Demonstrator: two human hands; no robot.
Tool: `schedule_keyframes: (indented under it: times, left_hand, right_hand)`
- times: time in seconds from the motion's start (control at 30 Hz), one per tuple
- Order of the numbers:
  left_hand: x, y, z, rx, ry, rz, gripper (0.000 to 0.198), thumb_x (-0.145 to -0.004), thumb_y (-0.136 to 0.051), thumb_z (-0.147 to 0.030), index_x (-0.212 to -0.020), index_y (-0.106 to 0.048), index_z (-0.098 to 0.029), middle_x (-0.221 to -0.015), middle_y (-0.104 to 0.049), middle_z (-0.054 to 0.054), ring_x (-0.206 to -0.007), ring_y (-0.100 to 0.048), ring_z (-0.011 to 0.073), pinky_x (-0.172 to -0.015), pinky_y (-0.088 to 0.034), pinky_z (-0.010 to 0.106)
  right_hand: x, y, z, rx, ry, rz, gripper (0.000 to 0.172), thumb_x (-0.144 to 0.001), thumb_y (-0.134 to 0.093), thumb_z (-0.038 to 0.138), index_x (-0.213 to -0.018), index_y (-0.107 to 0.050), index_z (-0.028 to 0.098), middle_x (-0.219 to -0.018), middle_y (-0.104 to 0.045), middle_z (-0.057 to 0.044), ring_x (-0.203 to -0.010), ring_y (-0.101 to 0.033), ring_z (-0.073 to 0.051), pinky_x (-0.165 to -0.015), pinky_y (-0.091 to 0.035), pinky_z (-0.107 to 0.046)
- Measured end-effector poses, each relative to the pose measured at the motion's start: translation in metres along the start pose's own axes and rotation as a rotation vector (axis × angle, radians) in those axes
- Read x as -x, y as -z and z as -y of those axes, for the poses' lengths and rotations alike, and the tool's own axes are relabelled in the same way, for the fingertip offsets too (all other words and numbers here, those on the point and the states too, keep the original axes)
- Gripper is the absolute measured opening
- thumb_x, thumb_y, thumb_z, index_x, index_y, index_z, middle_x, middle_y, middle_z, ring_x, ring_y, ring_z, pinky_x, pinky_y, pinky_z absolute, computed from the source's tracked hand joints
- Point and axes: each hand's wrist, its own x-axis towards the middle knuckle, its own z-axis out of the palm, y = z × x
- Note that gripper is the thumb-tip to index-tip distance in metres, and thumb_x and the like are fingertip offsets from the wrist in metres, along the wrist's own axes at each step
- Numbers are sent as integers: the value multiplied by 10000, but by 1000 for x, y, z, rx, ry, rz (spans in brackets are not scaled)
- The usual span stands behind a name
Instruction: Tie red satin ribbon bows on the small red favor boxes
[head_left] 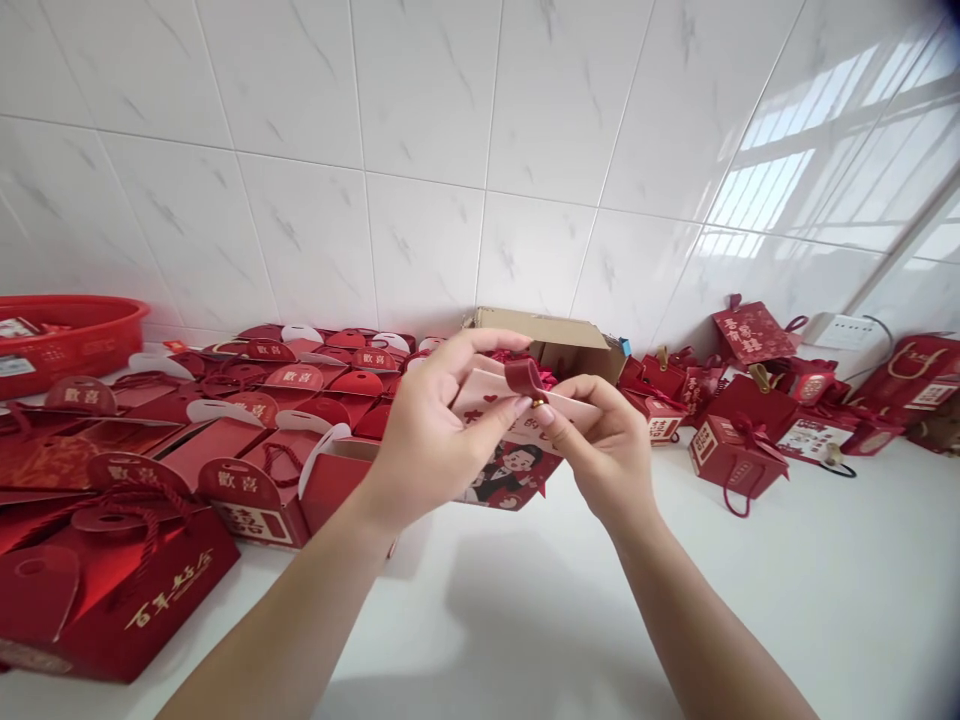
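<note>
Both my hands hold a small pink gift box printed with a cartoon couple, raised above the white counter. My left hand grips the box's left side, its fingers curled over the top. My right hand supports the right side. Thumb and fingertips of both hands pinch a dark red ribbon loop with a tiny gold bead at the box's top.
Many red gift boxes lie piled on the left, more red gift boxes with cord handles on the right. A red plastic basket sits far left. An open cardboard carton stands against the tiled wall behind my hands.
</note>
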Motion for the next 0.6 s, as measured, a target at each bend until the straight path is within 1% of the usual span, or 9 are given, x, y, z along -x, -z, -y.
schedule_keyframes:
  times: [0.07,0.17,0.23,0.3,0.33,0.4,0.47,0.5,0.6]
  left_hand:
    - [-3,7,-2,-15,71,1,359,-794,-662,-169,-1133,-552,-212,-847,-701,1,-750,-704,173,-670,-619,277]
    - [-6,14,1,-83,163,22,422,-791,-666,-224,-1190,-527,-228,-900,-702,24,-755,-700,196,-685,-611,331]
    - [-8,15,6,-165,185,38,493,-786,-669,-253,-1248,-496,-248,-1085,-672,61,-937,-677,238,-824,-583,403]
    - [-9,16,11,-270,159,14,591,-774,-679,-276,-1315,-441,-271,-1285,-569,82,-1178,-557,278,-977,-497,471]
    - [-9,16,12,-311,138,-9,633,-767,-685,-288,-1339,-412,-279,-1336,-527,86,-1251,-491,287,-1021,-456,493]
    - [-8,17,10,-346,110,-33,659,-763,-686,-315,-1352,-392,-281,-1349,-510,91,-1294,-438,298,-1042,-430,517]
    - [-4,19,3,-330,85,-21,602,-766,-676,-339,-1315,-437,-280,-1313,-536,84,-1270,-462,299,-1025,-454,511]
    - [-1,21,-2,-319,66,-12,561,-765,-674,-348,-1284,-470,-282,-1298,-546,74,-1254,-478,297,-1016,-468,501]
    - [8,23,-20,-277,-17,-9,473,-755,-683,-333,-1202,-535,-293,-1234,-581,37,-1204,-521,275,-1006,-497,443]
  right_hand:
    - [-4,4,-1,19,-57,128,257,-760,-714,367,-928,-582,224,-874,-644,-24,-754,-618,-160,-636,-518,-277]
    - [-11,14,-1,129,-147,305,270,-768,-696,408,-924,-641,195,-907,-671,-48,-820,-635,-188,-703,-529,-308]
    - [-16,24,1,153,-232,390,302,-761,-691,436,-918,-672,178,-894,-692,-60,-815,-648,-200,-694,-526,-312]
    - [-22,39,2,217,-309,430,321,-745,-695,447,-910,-689,172,-849,-703,-59,-776,-651,-196,-651,-511,-292]
    - [-26,50,3,298,-341,430,307,-730,-702,442,-868,-695,168,-808,-700,-53,-746,-646,-190,-623,-495,-277]
    - [-34,79,2,550,-430,369,261,-695,-721,415,-730,-682,159,-716,-678,-38,-683,-624,-175,-569,-450,-252]
    - [-40,113,-4,840,-571,211,253,-669,-728,375,-606,-633,150,-651,-652,-32,-628,-595,-161,-529,-405,-241]
    - [-41,131,-9,965,-649,74,248,-668,-724,361,-593,-629,145,-641,-647,-35,-609,-583,-155,-516,-391,-240]
    - [-44,177,-31,1125,-735,-170,209,-754,-651,289,-683,-659,93,-667,-647,-93,-612,-589,-187,-509,-394,-270]
